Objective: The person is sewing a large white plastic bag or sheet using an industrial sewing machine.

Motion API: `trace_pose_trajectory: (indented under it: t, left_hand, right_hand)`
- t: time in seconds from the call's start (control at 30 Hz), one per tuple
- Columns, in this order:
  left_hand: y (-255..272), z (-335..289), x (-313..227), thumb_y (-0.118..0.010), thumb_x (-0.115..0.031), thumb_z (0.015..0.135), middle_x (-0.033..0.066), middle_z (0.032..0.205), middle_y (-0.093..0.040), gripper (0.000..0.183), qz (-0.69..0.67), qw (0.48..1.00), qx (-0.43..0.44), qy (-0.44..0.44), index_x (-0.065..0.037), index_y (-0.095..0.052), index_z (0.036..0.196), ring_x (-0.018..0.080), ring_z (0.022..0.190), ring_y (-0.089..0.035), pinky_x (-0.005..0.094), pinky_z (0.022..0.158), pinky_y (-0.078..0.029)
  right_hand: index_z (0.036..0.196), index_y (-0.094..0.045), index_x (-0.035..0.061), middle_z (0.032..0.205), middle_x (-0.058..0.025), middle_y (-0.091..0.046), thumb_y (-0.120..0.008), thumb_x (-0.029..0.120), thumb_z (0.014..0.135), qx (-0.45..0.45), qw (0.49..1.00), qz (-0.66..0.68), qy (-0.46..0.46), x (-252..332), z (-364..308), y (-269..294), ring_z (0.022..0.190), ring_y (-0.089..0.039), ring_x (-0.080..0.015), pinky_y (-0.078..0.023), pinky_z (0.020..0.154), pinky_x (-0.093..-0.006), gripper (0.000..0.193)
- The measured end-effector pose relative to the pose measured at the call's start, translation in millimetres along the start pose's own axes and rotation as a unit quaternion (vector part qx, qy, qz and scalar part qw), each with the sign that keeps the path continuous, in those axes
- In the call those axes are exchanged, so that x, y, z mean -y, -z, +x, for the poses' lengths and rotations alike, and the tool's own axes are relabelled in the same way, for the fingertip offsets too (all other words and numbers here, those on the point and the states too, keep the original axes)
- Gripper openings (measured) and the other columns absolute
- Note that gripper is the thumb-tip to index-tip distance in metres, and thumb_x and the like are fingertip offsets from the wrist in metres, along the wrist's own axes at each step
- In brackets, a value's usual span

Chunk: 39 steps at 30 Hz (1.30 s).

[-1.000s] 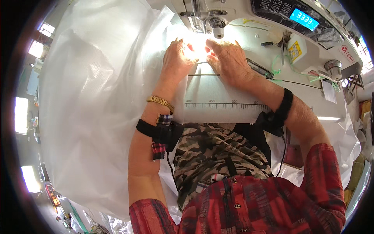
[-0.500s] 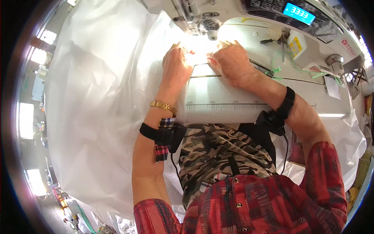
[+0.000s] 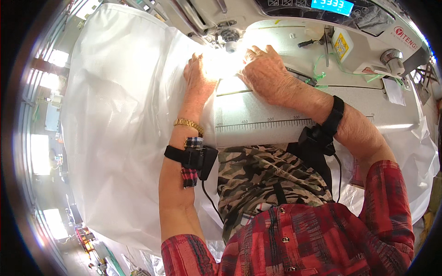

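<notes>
A large white sheet, plastic-like and creased, drapes over the left of the sewing machine bed and reaches the lit spot below the machine head. My left hand is closed on this sheet, left of the needle area, its fingers curled. On the other side of the bright spot, my right hand bends its fingers down at the sheet's edge. Strong glare washes out the fingertips, the cloth between the hands and the needle itself.
A lit display panel tops the machine arm. Behind my right hand lie dark tweezers and tangled green thread. A small black-handled screwdriver lies farther back. A metal knob sticks out at the right.
The view has shifted, so the machine sits further left and higher. My left hand's fingers have drawn away from the lit spot, and the right hand's fingers look slightly more spread.
</notes>
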<state>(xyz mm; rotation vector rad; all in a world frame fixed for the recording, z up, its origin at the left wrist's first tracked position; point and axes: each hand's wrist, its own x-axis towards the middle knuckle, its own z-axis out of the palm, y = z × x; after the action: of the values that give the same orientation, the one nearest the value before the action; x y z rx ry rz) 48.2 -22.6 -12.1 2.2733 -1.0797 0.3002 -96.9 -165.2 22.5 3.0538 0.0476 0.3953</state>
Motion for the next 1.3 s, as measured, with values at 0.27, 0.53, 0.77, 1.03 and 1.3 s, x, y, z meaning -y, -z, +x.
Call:
trace_pose_trajectory:
  t: [0.27, 0.53, 0.77, 1.03, 1.3]
  left_hand:
    - [-6.4, 11.2, 19.4, -0.065, -0.022, 0.082, 0.0100, 0.124, -0.054, 0.042, 0.030, 0.998, 0.050, 0.025, -0.008, -0.055, 0.121, 0.0275, 0.124, -0.045, 0.0568, 0.108, -0.022]
    - [-12.4, 16.2, 31.5, -0.053, -0.009, 0.086, 0.0150, 0.139, -0.047, 0.045, 0.041, 0.999, 0.032, 0.003, -0.001, -0.048, 0.130, 0.0278, 0.136, -0.037, 0.0583, 0.112, -0.016]
    - [-28.1, 13.3, 54.5, -0.050, -0.006, 0.087, 0.0146, 0.140, -0.046, 0.047, 0.089, 0.996, 0.005, -0.029, -0.002, -0.045, 0.133, 0.0269, 0.138, -0.035, 0.0585, 0.113, -0.015]
    - [-26.5, 2.5, 51.4, -0.048, -0.008, 0.089, 0.0106, 0.143, -0.043, 0.048, 0.080, 0.995, -0.027, -0.057, -0.007, -0.042, 0.137, 0.0241, 0.139, -0.033, 0.0560, 0.115, -0.010]
    - [-16.0, 19.3, 18.8, -0.046, -0.006, 0.090, 0.0128, 0.141, -0.045, 0.050, 0.056, 0.994, 0.085, 0.051, -0.006, -0.039, 0.139, 0.0236, 0.139, -0.033, 0.0535, 0.117, -0.006]
  right_hand:
    - [0.085, -0.070, 0.0040, 0.106, -0.0150, -0.061, -0.056, 0.016, 0.087, 0.009, 1.000, -0.011, 0.008, -4.3, 0.9, -4.4, 0.109, -0.054, -0.0276, -0.040, 0.087, -0.0428, 0.018]
    - [0.085, -0.069, 0.0029, 0.102, -0.0130, -0.063, -0.061, 0.009, 0.079, 0.015, 1.000, 0.025, 0.010, -4.7, 1.3, -7.5, 0.111, -0.055, -0.0270, -0.039, 0.092, -0.0507, 0.012]
    - [0.085, -0.070, 0.0052, 0.103, -0.0136, -0.062, -0.061, 0.013, 0.079, -0.040, 0.999, 0.027, 0.022, -1.9, 4.9, -10.4, 0.110, -0.055, -0.0274, -0.040, 0.090, -0.0471, 0.012]
    - [0.087, -0.070, 0.0059, 0.109, -0.0138, -0.061, -0.059, 0.017, 0.084, -0.026, 0.999, 0.031, 0.026, -1.7, 5.6, -14.3, 0.112, -0.055, -0.0285, -0.039, 0.090, -0.0440, 0.016]
    - [0.091, -0.072, 0.0064, 0.124, -0.0186, -0.059, -0.058, 0.021, 0.087, 0.034, 0.999, 0.036, -0.010, -9.7, 7.8, -3.6, 0.123, -0.050, -0.0305, -0.040, 0.096, -0.0483, 0.021]
